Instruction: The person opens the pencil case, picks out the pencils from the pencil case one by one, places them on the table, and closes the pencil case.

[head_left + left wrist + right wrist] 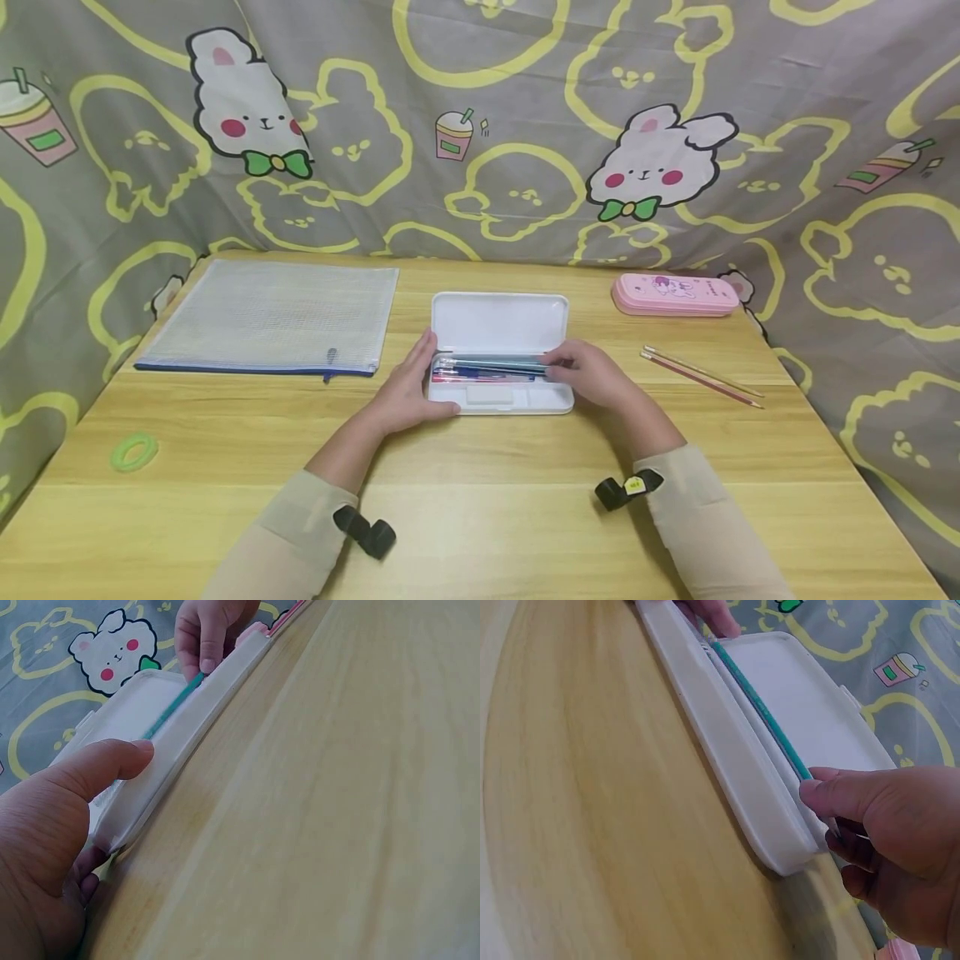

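- White pencil case [498, 400] lies open at the middle of the wooden surface [480, 500], its lid [499, 321] folded back flat on the far side.
- Inside the white pencil case lie pens and pencils side by side, with a white eraser [489, 394] toward the near wall.
- Teal pencil [761, 712] lies lengthwise on top of the other contents.
- Left hand [411, 387] holds the left end of the white pencil case, thumb over the near rim and fingers curled round the end.
- Right hand [588, 373] is at the right end of the white pencil case, pinching the end of the teal pencil between thumb and fingers.
- Left of the white pencil case lies a mesh zip pouch [273, 317]; further left and nearer, a green ring [134, 452].
- Right of the white pencil case lie two loose pencils [701, 377]; beyond them, a closed pink pencil case [677, 294].
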